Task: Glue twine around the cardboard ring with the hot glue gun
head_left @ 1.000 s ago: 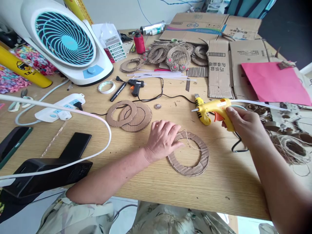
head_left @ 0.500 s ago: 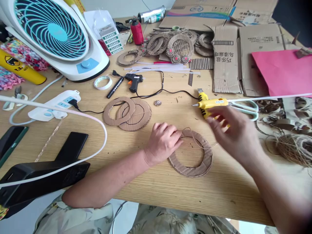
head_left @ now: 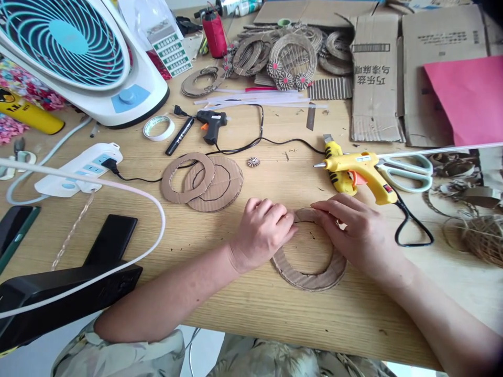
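Note:
A cardboard ring (head_left: 310,277) lies on the wooden table near its front edge. My left hand (head_left: 265,233) is closed on the ring's upper left side, fingers curled. At the ring's upper right, my right hand (head_left: 349,225) has thumb and fingers pinched together at its edge; any twine between them is too small to make out. A yellow glue gun (head_left: 359,163) rests just beyond my right hand, across a yellow-and-black cutter (head_left: 335,167). Scissors with pale green handles (head_left: 408,173) lie beside it. The twine ball (head_left: 487,238) sits at the far right.
Two overlapping cardboard pieces (head_left: 222,183), a black glue gun (head_left: 212,124), a marker (head_left: 179,136) and tape (head_left: 159,128) lie left of centre. A fan (head_left: 137,99) and power strip (head_left: 78,173) stand left. Wrapped rings (head_left: 293,57) and cardboard sheets (head_left: 375,84) fill the back.
My right hand has come down from over the yellow glue gun to the ring's upper right edge. My left hand stays at the ring. The view has shifted slightly.

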Tool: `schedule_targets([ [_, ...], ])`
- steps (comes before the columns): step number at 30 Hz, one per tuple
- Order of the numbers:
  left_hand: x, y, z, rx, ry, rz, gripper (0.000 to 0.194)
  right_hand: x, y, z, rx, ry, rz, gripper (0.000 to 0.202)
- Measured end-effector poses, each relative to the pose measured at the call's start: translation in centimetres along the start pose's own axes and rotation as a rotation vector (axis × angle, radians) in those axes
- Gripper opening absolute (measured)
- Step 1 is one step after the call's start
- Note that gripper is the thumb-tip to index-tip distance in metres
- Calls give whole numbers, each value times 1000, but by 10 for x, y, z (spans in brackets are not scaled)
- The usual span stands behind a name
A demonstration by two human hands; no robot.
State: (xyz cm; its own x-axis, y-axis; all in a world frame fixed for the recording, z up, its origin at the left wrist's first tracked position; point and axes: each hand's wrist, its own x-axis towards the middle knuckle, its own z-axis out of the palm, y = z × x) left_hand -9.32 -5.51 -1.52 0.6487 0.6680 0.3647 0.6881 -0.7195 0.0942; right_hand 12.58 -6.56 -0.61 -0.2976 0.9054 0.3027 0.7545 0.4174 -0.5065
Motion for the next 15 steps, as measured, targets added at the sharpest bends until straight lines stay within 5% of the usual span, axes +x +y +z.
schedule_targets([
  [15, 1, 1, 1, 24, -20, 44, 22, -2, 6, 2, 10, -37, 18, 15],
])
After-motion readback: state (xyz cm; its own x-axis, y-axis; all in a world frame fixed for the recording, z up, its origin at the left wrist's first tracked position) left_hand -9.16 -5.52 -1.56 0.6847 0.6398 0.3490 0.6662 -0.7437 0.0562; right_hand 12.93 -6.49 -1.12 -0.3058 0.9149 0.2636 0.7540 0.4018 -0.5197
